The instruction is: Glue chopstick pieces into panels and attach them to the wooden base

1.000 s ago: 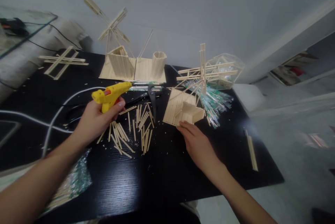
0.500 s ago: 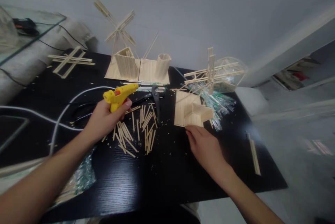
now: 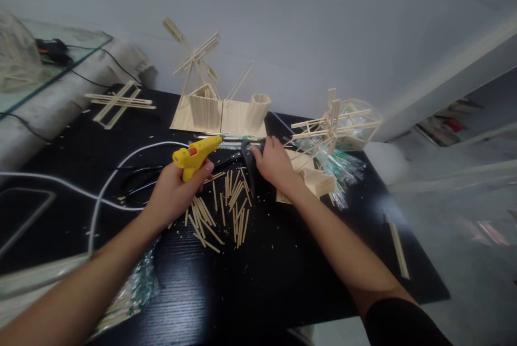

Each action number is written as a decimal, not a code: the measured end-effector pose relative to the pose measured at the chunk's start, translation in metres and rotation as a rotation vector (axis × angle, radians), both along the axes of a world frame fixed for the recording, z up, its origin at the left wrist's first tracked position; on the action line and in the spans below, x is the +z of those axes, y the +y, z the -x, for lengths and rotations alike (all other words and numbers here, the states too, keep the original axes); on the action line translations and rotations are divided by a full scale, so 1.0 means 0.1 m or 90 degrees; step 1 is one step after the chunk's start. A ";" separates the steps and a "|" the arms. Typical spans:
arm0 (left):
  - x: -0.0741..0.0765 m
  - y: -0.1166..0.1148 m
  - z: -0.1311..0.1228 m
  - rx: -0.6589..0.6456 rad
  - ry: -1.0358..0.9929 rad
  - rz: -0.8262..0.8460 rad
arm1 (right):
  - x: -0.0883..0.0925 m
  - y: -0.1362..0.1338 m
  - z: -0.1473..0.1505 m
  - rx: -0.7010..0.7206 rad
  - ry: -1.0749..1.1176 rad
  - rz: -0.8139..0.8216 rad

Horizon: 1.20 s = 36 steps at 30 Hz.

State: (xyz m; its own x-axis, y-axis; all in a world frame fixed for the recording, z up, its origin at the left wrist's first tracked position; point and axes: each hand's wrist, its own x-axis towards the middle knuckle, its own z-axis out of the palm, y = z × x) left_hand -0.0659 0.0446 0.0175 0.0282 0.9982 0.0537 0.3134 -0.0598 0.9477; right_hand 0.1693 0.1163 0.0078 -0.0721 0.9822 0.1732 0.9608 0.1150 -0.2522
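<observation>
My left hand (image 3: pixel 173 192) is wrapped round a yellow glue gun (image 3: pixel 196 156), its nozzle toward the upper right. Beside the dark pliers (image 3: pixel 248 165), my right hand (image 3: pixel 274 161) reaches over the table with its fingers partly bent; whether they grip the pliers is too blurred to tell. Under my right wrist lies a stick base (image 3: pixel 284 196) with a small stick box (image 3: pixel 321 182) on it, partly hidden by my forearm. Many short sticks (image 3: pixel 202 215) lie loose between my arms.
Two stick structures, one a box (image 3: pixel 205 109) and one round (image 3: pixel 257 111), stand on boards at the back. Crossed stick frames (image 3: pixel 120 103) lie at left. Plastic wrappers (image 3: pixel 339 165) sit at right. A white cable (image 3: pixel 103 189) curves across the black table (image 3: pixel 258 286).
My right hand has moved up and left, from the stick base's front edge to beside the pliers. My left hand still holds the glue gun. The whole view has shifted slightly.
</observation>
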 end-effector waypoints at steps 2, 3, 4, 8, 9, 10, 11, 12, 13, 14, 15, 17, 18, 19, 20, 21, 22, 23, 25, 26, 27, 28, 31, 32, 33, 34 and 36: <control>0.01 -0.01 -0.01 0.001 0.006 0.007 | -0.01 0.00 0.00 -0.012 -0.030 0.027; 0.00 -0.01 -0.01 0.001 0.007 0.007 | -0.01 -0.01 0.00 -0.015 -0.041 0.040; 0.00 -0.01 -0.01 -0.001 0.009 0.007 | -0.01 -0.02 -0.01 -0.015 -0.048 0.049; -0.04 0.00 -0.01 -0.002 0.003 0.003 | -0.03 -0.08 -0.06 -0.004 -0.059 0.044; -0.04 0.01 0.00 -0.001 0.001 0.002 | -0.04 -0.09 -0.07 0.001 -0.061 0.038; -0.05 0.01 0.00 0.000 -0.002 0.000 | -0.05 -0.08 -0.08 0.005 -0.063 0.032; -0.04 0.01 -0.01 0.001 -0.002 -0.001 | -0.06 -0.07 -0.09 0.008 -0.064 0.026; -0.04 0.01 -0.01 0.001 -0.002 -0.002 | -0.08 -0.06 -0.09 0.011 -0.066 0.022; -0.03 0.01 -0.01 0.000 -0.001 -0.001 | -0.09 -0.04 -0.09 0.013 -0.069 0.020; -0.02 0.01 -0.01 -0.001 0.000 -0.001 | -0.10 -0.02 -0.08 0.015 -0.072 0.021; -0.02 0.01 -0.01 -0.004 0.001 -0.002 | -0.10 -0.01 -0.07 0.016 -0.076 0.025; -0.01 0.00 -0.01 -0.004 0.002 -0.004 | -0.10 0.01 -0.04 0.021 -0.087 0.039; -0.01 0.00 -0.01 -0.003 0.003 -0.004 | -0.10 0.01 -0.04 0.023 -0.094 0.047; -0.01 0.00 -0.01 -0.003 0.006 -0.004 | -0.09 0.01 -0.03 0.026 -0.101 0.056; -0.01 0.00 -0.01 -0.002 0.011 -0.003 | -0.07 0.00 -0.03 0.028 -0.108 0.065; -0.02 0.00 -0.01 -0.001 0.015 -0.002 | -0.05 -0.01 -0.04 0.028 -0.116 0.074; -0.03 0.00 -0.01 -0.001 0.019 -0.001 | -0.02 -0.03 -0.04 0.028 -0.124 0.082; -0.04 0.00 0.00 -0.001 0.021 0.001 | 0.00 -0.05 -0.05 0.026 -0.131 0.090; -0.05 0.00 0.00 0.001 0.020 -0.001 | 0.06 -0.08 -0.07 0.025 -0.145 0.102; -0.05 0.01 0.00 0.002 0.018 -0.004 | 0.08 -0.11 -0.08 0.027 -0.151 0.106; -0.05 0.01 0.00 0.001 0.018 -0.006 | 0.09 -0.14 -0.09 0.031 -0.154 0.109; -0.05 0.01 0.00 0.000 0.019 -0.009 | 0.10 -0.17 -0.09 0.037 -0.156 0.111; -0.04 0.00 0.00 -0.005 0.020 -0.009 | 0.09 -0.32 -0.09 0.061 -0.155 0.111; -0.04 0.00 0.00 -0.005 0.020 -0.009 | 0.06 -0.39 -0.09 0.071 -0.154 0.109; -0.03 -0.01 0.00 -0.006 0.021 -0.010 | 0.04 -0.46 -0.09 0.082 -0.154 0.104; -0.03 -0.01 0.00 -0.006 0.022 -0.010 | 0.00 -0.53 -0.09 0.099 -0.154 0.095; -0.03 -0.01 0.00 -0.007 0.027 -0.010 | -0.06 -0.70 -0.11 0.167 -0.161 0.052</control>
